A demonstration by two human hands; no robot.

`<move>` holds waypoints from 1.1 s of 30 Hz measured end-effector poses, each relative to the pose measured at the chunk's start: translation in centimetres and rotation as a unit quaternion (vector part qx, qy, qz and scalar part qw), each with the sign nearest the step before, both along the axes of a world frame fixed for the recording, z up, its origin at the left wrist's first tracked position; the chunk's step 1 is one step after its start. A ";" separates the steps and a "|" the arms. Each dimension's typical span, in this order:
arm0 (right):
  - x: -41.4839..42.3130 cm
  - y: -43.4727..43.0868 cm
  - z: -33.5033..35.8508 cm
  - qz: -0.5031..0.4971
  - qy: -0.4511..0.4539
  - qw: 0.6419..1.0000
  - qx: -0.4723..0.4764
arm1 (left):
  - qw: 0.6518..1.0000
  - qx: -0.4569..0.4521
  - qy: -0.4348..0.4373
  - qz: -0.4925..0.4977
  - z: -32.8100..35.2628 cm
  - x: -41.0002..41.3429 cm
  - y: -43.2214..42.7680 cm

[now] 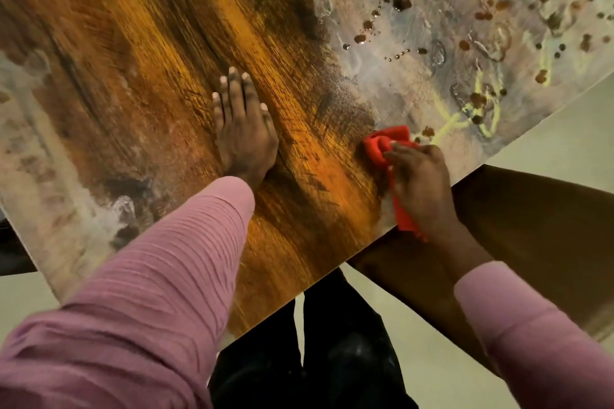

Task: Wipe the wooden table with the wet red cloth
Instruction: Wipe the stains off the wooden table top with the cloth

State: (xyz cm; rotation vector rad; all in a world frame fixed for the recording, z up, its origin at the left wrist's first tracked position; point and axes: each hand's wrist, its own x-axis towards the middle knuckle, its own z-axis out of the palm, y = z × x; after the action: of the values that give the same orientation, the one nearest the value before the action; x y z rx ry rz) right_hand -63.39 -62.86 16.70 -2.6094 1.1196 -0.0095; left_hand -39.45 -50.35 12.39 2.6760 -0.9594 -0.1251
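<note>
Our right hand (420, 183) grips red cloth (385, 144) near table (159, 43) edge; left hand (244, 133) flat, fingers straight, bracing. Risk we judge: cloth smearing grey residue (415, 53) onto cleaned wood.

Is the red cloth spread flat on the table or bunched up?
Bunched up. The red cloth is crumpled in the right hand, whose fingers curl round it, one end trailing under the palm toward the wooden table edge.

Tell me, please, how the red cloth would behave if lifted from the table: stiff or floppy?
Probably floppy: the red cloth bunches in folds where the right hand grips it, and a tail trails under the palm. Lifted, it would likely droop, and may cling slightly to the smeared table.
</note>
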 end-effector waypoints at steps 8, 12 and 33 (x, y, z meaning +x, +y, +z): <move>-4.0 10.8 -0.4 0.153 -0.048 0.982 0.100 | 0.999 -0.008 0.014 -0.035 0.3 -6.4 -1.3; -5.3 6.9 0.3 0.102 -0.030 0.993 0.055 | 0.998 -0.043 0.041 0.002 0.3 -7.6 -3.6; -9.2 4.4 -0.2 0.084 -0.078 0.985 0.131 | 0.986 -0.030 0.011 0.166 0.4 -13.5 -7.4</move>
State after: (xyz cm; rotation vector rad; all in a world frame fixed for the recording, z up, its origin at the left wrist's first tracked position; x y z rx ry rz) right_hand -72.56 -58.48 16.51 -2.4113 0.7879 -0.0268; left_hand -52.93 -57.79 12.79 2.7278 -0.4914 -0.0523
